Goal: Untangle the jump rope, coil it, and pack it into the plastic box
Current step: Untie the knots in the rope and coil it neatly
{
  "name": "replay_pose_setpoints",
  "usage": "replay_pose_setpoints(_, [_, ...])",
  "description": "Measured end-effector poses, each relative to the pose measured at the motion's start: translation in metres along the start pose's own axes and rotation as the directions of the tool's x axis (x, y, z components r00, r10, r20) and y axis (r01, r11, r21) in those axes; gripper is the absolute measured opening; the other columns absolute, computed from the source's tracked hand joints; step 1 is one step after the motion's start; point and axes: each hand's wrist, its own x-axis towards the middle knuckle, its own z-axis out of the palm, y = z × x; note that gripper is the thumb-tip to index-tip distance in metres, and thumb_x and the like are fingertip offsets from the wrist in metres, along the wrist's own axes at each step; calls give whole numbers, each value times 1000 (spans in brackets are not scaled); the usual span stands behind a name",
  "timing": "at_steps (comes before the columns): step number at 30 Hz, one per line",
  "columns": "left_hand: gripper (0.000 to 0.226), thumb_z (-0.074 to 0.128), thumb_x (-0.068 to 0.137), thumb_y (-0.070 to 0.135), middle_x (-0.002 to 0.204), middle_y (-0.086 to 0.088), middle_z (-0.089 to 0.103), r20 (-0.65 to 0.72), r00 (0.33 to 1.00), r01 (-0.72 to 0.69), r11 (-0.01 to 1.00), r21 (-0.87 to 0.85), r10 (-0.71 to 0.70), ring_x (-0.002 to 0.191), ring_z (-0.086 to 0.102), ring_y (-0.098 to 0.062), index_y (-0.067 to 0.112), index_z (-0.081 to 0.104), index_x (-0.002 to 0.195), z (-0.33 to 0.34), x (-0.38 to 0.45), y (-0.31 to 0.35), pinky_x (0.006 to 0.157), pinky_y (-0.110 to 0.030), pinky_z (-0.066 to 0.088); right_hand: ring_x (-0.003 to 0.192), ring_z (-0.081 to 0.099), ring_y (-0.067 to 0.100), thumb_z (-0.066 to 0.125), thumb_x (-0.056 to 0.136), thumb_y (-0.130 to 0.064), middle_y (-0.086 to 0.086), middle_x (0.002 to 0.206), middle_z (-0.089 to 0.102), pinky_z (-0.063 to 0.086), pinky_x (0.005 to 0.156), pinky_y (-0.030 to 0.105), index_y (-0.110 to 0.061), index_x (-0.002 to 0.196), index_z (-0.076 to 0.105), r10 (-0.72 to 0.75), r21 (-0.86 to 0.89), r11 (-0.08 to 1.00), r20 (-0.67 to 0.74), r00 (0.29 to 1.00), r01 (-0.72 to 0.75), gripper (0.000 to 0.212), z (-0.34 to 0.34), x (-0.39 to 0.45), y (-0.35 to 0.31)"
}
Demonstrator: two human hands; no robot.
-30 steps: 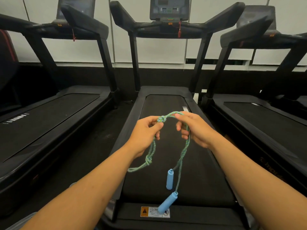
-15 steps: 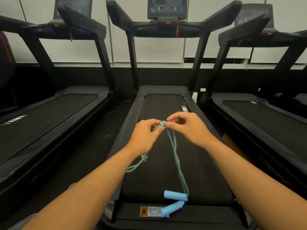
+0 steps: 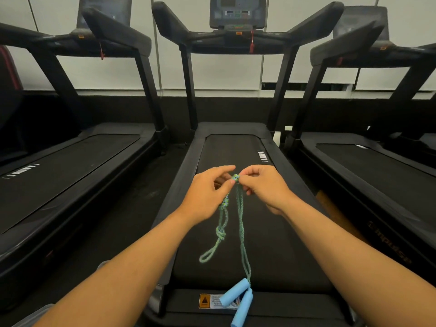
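Note:
A green braided jump rope (image 3: 241,223) hangs between my hands over the middle treadmill's belt. My left hand (image 3: 207,197) and my right hand (image 3: 264,185) both pinch a tight knot (image 3: 235,177) at the top of the rope. Below the left hand the rope has two more knots (image 3: 221,234) and ends in a small loop (image 3: 207,256). Two strands drop from the top knot to two light blue foam handles (image 3: 237,300) lying side by side at the near end of the belt. A corner of a clear plastic box (image 3: 35,317) shows at the bottom left.
Three black treadmills stand side by side; the middle treadmill (image 3: 236,147) is right in front of me, with its console (image 3: 237,13) at the top. Dark floor strips run between the machines. A white wall is behind them.
My hands came together on the top knot and the right hand shifted from gripping the rope to pinching it. The handles dropped from hanging in the air to resting on the belt's near end.

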Motion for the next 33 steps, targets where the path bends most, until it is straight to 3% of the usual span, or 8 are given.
replay_pose_setpoints(4, [20,68,93,12,99,3,72,-6,970,-236,945,225,243,89,67,-5,15,74,112,-8,3,2,84,-13,50,62,56,17,62,81,-8,7,64,62,47,58,31,-13,66,69,-11,-43,999,-8,1000,11,17,2,1,-3])
replay_pose_setpoints(10, [13,68,93,15,97,3,71,114,942,-336,884,325,316,86,67,-11,15,72,105,-19,9,2,81,-34,55,60,57,12,59,82,-8,1,63,63,47,56,26,-12,66,67,-14,-116,993,41,999,19,19,2,-2,-10])
replay_pose_setpoints(15, [20,66,93,14,98,3,69,224,910,-409,843,350,349,86,66,-12,17,70,112,-22,8,7,80,-30,55,59,56,11,61,80,-14,5,62,63,48,59,28,-5,67,67,-39,-289,955,106,994,68,16,-4,-4,-16])
replay_pose_setpoints(20, [4,64,92,14,83,3,62,151,953,-298,905,304,263,71,57,-12,16,66,94,-21,7,10,65,-21,45,62,55,15,60,76,-19,7,63,61,47,61,32,-3,66,64,-41,-217,974,84,996,59,19,0,-5,-16])
replay_pose_setpoints(23, [4,62,89,14,75,2,62,50,978,-209,941,267,203,68,58,-15,14,64,85,-17,7,9,63,-29,47,61,54,16,57,66,-26,4,61,60,45,59,33,-15,61,65,-38,-152,987,53,998,46,15,5,-6,-18])
replay_pose_setpoints(25, [7,62,87,12,70,1,64,-21,991,-124,973,195,130,63,58,-15,12,65,82,-14,8,10,61,-29,48,59,54,15,58,71,-21,3,59,59,44,57,30,-15,60,65,-33,-88,996,8,999,34,14,7,-6,-18])
replay_pose_setpoints(28, [8,64,87,8,62,3,58,-113,993,34,998,58,-27,54,48,-7,9,65,79,-12,8,10,55,-16,38,55,52,13,56,83,-6,1,58,58,42,51,24,-14,58,62,-7,41,999,-72,997,10,27,7,-3,-17])
replay_pose_setpoints(33, [7,65,86,9,60,8,57,-93,988,118,993,-15,-119,52,45,-3,12,66,80,-9,7,3,56,-16,37,60,55,13,56,91,0,8,71,60,44,54,23,2,86,70,78,168,981,136,988,-101,14,-1,-4,-14])
